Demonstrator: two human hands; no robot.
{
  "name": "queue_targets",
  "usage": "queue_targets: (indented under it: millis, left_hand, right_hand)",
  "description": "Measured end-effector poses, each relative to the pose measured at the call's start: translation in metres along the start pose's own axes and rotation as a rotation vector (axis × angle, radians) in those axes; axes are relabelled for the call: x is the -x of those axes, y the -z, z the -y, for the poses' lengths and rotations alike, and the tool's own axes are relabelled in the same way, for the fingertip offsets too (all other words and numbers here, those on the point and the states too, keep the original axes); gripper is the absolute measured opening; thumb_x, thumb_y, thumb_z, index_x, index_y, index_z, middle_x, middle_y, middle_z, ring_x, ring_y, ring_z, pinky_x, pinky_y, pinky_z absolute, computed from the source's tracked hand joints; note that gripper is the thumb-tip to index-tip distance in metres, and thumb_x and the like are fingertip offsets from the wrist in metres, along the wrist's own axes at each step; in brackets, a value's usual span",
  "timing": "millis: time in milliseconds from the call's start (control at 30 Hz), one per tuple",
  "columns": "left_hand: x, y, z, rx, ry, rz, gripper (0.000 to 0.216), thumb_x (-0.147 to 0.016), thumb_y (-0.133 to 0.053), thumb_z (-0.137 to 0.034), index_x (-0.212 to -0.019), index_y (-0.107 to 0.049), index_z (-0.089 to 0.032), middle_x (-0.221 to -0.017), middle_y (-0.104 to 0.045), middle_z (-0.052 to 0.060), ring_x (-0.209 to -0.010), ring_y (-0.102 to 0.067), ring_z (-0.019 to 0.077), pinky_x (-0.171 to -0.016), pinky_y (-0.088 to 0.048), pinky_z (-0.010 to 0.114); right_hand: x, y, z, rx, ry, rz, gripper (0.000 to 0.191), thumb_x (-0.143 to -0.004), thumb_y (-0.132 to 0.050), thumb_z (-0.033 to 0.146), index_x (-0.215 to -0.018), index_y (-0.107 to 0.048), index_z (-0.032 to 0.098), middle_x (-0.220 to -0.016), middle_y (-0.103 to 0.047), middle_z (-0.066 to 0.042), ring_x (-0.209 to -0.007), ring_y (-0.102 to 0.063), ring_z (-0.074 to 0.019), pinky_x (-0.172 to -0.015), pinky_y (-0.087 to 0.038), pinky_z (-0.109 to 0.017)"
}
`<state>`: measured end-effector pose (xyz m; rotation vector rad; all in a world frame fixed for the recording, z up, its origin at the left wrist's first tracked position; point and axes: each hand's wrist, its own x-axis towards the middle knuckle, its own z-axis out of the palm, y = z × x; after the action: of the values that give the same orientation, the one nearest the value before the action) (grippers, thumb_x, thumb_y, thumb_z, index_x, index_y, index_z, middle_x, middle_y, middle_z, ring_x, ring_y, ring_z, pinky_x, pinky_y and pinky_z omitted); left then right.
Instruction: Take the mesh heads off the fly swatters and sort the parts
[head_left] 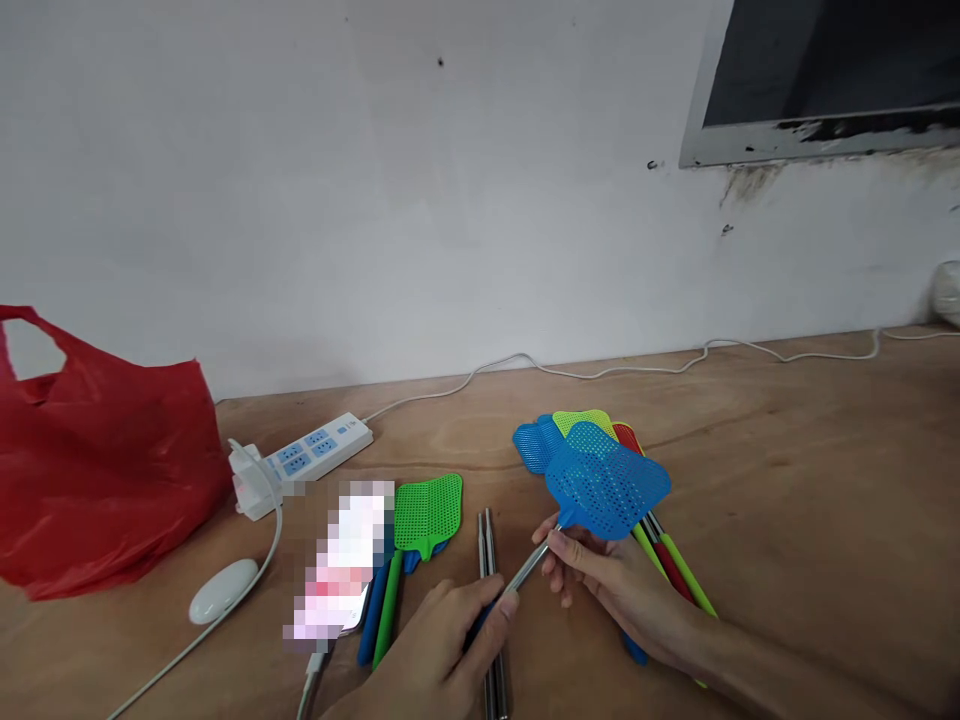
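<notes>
A blue fly swatter point(611, 485) is held slanting above the table, its perforated head up and to the right. Its handle end is wrapped by my closed left hand point(457, 635), while my right hand point(600, 570) pinches the metal rod just below the head. Beneath my left hand lie thin metal rods point(487, 545), side by side. To their left are a green swatter head point(427, 508), a green handle point(388, 610) and a blue handle point(373, 615). Behind and under my right hand is a pile with a yellow swatter point(581, 420), another blue swatter head point(530, 446) and a red one, partly hidden.
A phone with a lit, blurred screen point(349, 560) lies left of the green handle, with a cable plugged in. Farther left are a white power strip point(319, 450), a white computer mouse point(223, 590) and a red plastic bag point(105, 470). A thin cord point(600, 374) runs along the wall.
</notes>
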<state>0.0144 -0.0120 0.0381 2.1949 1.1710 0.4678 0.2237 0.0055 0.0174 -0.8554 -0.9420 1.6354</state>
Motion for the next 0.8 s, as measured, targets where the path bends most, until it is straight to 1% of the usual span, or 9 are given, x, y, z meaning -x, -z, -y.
queue_targets:
  millis: [100,267,367,400,467,533,600,700,800]
  left_hand:
    - [-0.002,0.002,-0.003,-0.072,-0.027,0.042,0.050,-0.107,-0.025,-0.049,-0.090,-0.063,-0.022,-0.081,-0.067,0.003,-0.075,-0.061,0.0200,-0.075,-0.047,0.029]
    - [-0.009,0.010,-0.008,-0.151,-0.025,0.081,0.052,-0.107,-0.023,-0.048,-0.089,-0.064,-0.021,-0.078,-0.067,0.005,-0.073,-0.063,0.0211,-0.072,-0.046,0.030]
    - [-0.005,0.014,-0.005,-0.160,-0.012,0.088,0.054,-0.107,-0.023,-0.049,-0.084,-0.063,-0.021,-0.077,-0.068,0.005,-0.072,-0.063,0.0219,-0.071,-0.046,0.031]
    - [-0.001,0.015,-0.002,-0.160,-0.008,0.077,0.056,-0.107,-0.021,-0.049,-0.083,-0.063,-0.022,-0.079,-0.069,0.005,-0.073,-0.064,0.0220,-0.072,-0.047,0.031]
    - [0.008,0.015,0.005,-0.143,-0.011,0.024,0.057,-0.106,-0.021,-0.051,-0.085,-0.066,-0.023,-0.082,-0.071,0.004,-0.075,-0.064,0.0222,-0.073,-0.047,0.030]
    - [0.017,0.014,0.011,-0.123,-0.033,0.020,0.057,-0.105,-0.024,-0.054,-0.081,-0.067,-0.025,-0.077,-0.071,0.003,-0.071,-0.064,0.0217,-0.071,-0.047,0.030]
    - [0.023,0.014,0.015,-0.114,-0.017,-0.016,0.056,-0.105,-0.024,-0.053,-0.085,-0.067,-0.025,-0.082,-0.072,0.004,-0.076,-0.065,0.0223,-0.075,-0.048,0.029]
    - [0.022,0.014,0.013,-0.100,-0.007,-0.007,0.054,-0.105,-0.024,-0.052,-0.089,-0.068,-0.024,-0.084,-0.073,0.004,-0.078,-0.066,0.0225,-0.075,-0.048,0.030]
    - [0.012,0.014,0.008,-0.110,-0.008,0.025,0.056,-0.105,-0.022,-0.052,-0.091,-0.068,-0.022,-0.086,-0.073,0.006,-0.079,-0.065,0.0245,-0.075,-0.049,0.033]
  right_hand:
    - [0.002,-0.001,-0.001,0.015,0.034,-0.054,0.039,-0.066,-0.087,0.051,-0.079,-0.072,0.017,-0.067,-0.065,-0.002,-0.059,-0.060,-0.0133,-0.051,-0.048,-0.025]
    - [0.002,-0.001,0.000,0.026,0.052,-0.098,0.040,-0.065,-0.087,0.052,-0.077,-0.071,0.018,-0.066,-0.063,-0.001,-0.058,-0.057,-0.0129,-0.049,-0.045,-0.025]
    - [-0.005,0.010,0.008,0.033,0.115,-0.186,0.040,-0.063,-0.088,0.052,-0.077,-0.071,0.018,-0.066,-0.062,-0.001,-0.056,-0.054,-0.0123,-0.047,-0.044,-0.025]
    - [-0.008,0.016,0.012,0.015,0.180,-0.265,0.041,-0.059,-0.091,0.050,-0.074,-0.070,0.018,-0.066,-0.060,0.000,-0.055,-0.053,-0.0116,-0.046,-0.043,-0.024]
    - [-0.015,0.028,0.020,0.011,0.213,-0.298,0.040,-0.059,-0.091,0.049,-0.073,-0.068,0.019,-0.065,-0.059,0.002,-0.055,-0.051,-0.0109,-0.048,-0.043,-0.024]
    - [-0.020,0.035,0.025,0.016,0.213,-0.301,0.038,-0.060,-0.090,0.048,-0.072,-0.069,0.019,-0.063,-0.057,0.002,-0.054,-0.050,-0.0108,-0.047,-0.043,-0.025]
    - [-0.021,0.034,0.027,0.019,0.204,-0.288,0.039,-0.059,-0.091,0.049,-0.070,-0.070,0.018,-0.062,-0.058,0.001,-0.052,-0.049,-0.0105,-0.046,-0.042,-0.025]
    - [-0.015,0.019,0.023,0.023,0.169,-0.259,0.040,-0.058,-0.092,0.049,-0.071,-0.073,0.017,-0.065,-0.061,-0.001,-0.054,-0.051,-0.0102,-0.047,-0.042,-0.023]
    - [-0.003,-0.002,0.017,0.067,0.021,-0.153,0.043,-0.058,-0.090,0.052,-0.076,-0.076,0.016,-0.066,-0.064,-0.003,-0.058,-0.056,-0.0128,-0.049,-0.044,-0.024]
